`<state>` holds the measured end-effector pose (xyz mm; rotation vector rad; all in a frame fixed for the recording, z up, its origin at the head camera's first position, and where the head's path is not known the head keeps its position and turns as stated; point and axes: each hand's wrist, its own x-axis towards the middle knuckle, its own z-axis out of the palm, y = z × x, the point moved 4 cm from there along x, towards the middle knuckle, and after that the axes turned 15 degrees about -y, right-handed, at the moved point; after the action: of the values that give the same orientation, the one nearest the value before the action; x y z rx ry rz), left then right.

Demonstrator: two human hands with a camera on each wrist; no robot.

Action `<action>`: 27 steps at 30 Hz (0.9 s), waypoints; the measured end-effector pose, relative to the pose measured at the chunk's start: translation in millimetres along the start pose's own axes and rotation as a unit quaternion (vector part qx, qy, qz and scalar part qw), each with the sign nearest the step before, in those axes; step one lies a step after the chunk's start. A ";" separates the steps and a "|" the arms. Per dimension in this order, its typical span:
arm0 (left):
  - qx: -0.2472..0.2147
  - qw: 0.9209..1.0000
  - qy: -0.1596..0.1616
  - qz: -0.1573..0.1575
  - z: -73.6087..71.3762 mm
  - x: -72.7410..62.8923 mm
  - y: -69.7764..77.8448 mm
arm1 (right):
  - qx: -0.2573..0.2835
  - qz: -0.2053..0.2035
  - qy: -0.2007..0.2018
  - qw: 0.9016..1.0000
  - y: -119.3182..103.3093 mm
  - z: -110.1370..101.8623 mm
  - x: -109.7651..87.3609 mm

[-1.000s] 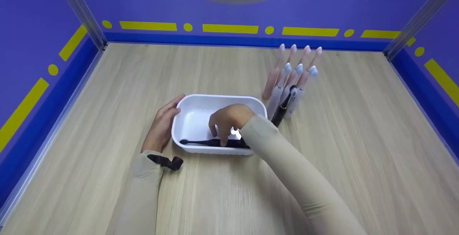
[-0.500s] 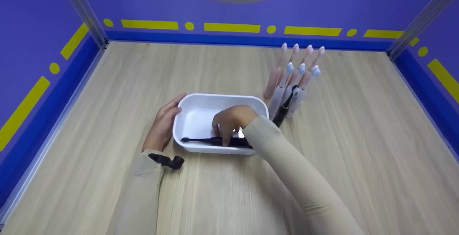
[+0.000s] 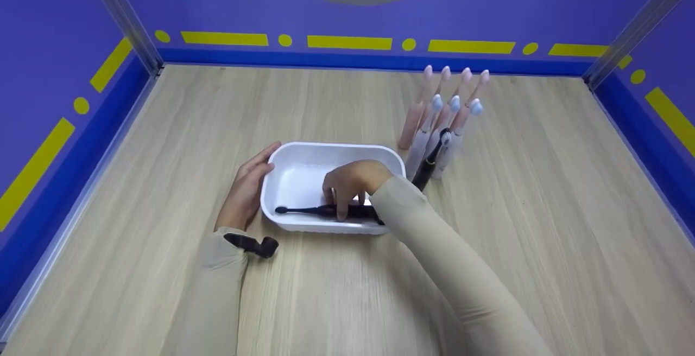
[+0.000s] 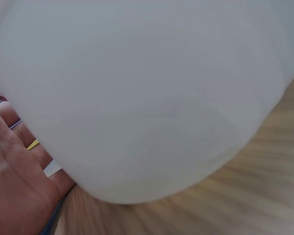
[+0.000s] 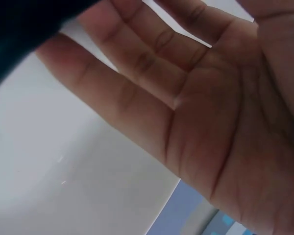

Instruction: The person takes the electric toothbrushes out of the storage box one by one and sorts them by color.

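Observation:
A white plastic basin [image 3: 301, 179] stands on the table. In the head view, a black electric toothbrush [image 3: 304, 210] lies lengthwise inside it, near the front wall. My right hand [image 3: 355, 179] reaches down into the basin and pinches the toothbrush handle between thumb and fingers. The sleeve hides the handle's right end; a dark bit beside it may be another handle, I cannot tell. In the right wrist view, the fingertips meet a dark, blurred shape [image 5: 24, 34]. My left hand [image 3: 244, 190] rests against the basin's left outer side, its fingers fairly straight along the wall [image 4: 137, 98].
Right of the basin several electric toothbrushes stand upright in rows: pink ones [image 3: 411, 125] at the back, white ones [image 3: 417, 150] before them, and a black one [image 3: 426, 169] in front. Printed blue panels [image 3: 347, 19] wall the wooden table [image 3: 228, 112] at the back and sides.
The toothbrush in the basin has shifted slightly away from the front wall, and my right hand has moved a little to the right. My left hand stays at the basin's side.

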<state>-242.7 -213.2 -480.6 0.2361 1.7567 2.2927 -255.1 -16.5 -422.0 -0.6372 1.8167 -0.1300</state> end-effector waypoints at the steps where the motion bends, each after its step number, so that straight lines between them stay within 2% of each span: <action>1: 0.003 1.000 0.000 -0.001 -0.2 0.3 -0.3 | 0.003 0.001 0.001 1.000 0.4 -0.2 -0.3; 13: 0.009 1.000 0.001 -0.011 -1.4 -0.4 -1.8 | -0.005 -0.011 0.008 1.000 1.1 -0.4 -4.6; 20: -0.003 1.000 -0.004 -0.002 -0.1 -1.2 -0.7 | -0.019 0.002 0.020 1.000 1.3 0.0 -6.0; 27: -0.004 1.000 -0.004 -0.004 -0.3 -0.5 -1.2 | -0.021 -0.007 0.023 0.999 1.4 0.4 -4.1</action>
<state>-242.2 -213.4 -481.8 0.2346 1.7419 2.2895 -254.4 -13.3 -419.1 -0.6810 1.8635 -0.1160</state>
